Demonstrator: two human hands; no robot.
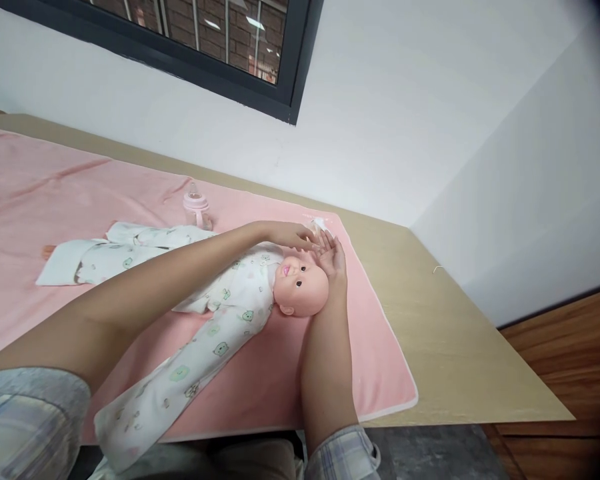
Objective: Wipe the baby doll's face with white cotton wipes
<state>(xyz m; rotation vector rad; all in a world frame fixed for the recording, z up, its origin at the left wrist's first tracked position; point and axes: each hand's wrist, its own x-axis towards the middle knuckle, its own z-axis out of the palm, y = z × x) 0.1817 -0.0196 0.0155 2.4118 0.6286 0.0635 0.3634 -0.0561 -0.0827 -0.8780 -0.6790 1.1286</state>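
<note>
A baby doll (300, 287) lies on its back on a pink blanket (270, 373), its head to the right. It wears a white printed outfit (230, 317) with long sleeves and trousers. My left arm reaches across the doll's body. My left hand (293, 235) is above the doll's shoulder, fingers stretched out towards my right palm; whether they touch it I cannot tell. Just beyond the doll's head, my right hand (334, 257) is turned palm up, fingers apart. A small white thing (320, 224) with clear plastic around it shows behind my fingers, partly hidden.
A pink-topped baby bottle (196, 208) with handles stands on the blanket behind the doll. The wooden tabletop (430, 333) extends to the right. Behind it are a white wall (360, 133) and a dark window frame (293, 67). Wood-grain panels (570, 353) stand at right.
</note>
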